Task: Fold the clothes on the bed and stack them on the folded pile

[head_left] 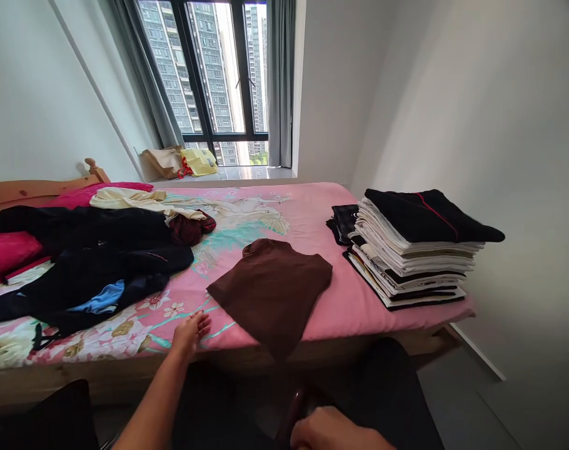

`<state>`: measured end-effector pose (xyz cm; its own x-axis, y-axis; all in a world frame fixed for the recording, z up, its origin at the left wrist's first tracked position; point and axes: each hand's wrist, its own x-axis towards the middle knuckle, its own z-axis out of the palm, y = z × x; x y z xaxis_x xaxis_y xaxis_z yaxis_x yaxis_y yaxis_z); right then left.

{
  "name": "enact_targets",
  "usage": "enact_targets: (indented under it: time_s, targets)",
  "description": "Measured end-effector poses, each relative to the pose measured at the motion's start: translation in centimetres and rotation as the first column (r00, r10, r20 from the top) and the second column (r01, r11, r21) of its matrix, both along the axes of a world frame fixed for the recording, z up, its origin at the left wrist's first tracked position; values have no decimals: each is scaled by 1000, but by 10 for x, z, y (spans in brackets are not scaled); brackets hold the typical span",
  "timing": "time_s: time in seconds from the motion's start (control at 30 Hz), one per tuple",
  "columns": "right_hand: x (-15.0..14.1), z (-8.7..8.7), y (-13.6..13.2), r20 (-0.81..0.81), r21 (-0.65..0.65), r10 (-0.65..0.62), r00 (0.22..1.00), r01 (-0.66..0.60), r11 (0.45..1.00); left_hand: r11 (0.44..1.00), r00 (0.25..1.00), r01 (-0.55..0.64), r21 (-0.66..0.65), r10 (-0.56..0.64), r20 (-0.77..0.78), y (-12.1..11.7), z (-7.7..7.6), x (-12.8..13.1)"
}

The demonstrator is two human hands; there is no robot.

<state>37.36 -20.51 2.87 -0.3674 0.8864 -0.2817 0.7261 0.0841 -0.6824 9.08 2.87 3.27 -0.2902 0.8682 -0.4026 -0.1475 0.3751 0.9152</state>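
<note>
- The top (275, 287) is plain brown.
- The sheet (312, 215) is pink, with flowers and turquoise streaks.
- The stack (416, 257) shows black and white, a red line crossing its uppermost piece (420, 215).

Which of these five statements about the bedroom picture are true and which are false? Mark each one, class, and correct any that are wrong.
1. A brown garment lies partly over the near edge of the bed. True.
2. The left hand is gripping the brown garment. False: it is apart from the garment, with nothing in it.
3. A black piece with a red line tops the folded stack. True.
4. The loose dark clothes lie to the right of the folded stack. False: they lie on the left of the bed.
5. A yellow bag is near the window. True.
</note>
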Motion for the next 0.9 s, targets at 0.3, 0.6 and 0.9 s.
enact_targets:
  time_s: [0.3,0.6,0.9]
  targets:
    - [95,-16,105,-562,-236,-686,462,706,668,854,888,455,-251,-414,203,-107,-82,81]
    - [139,-30,199,-608,-522,-793,20,743,419,911,932,360,-199,-341,123,-110,-81,150]
    - [129,-38,189,-697,-465,-717,-11,769,440,834,843,537,-128,-526,112,-114,-74,92]
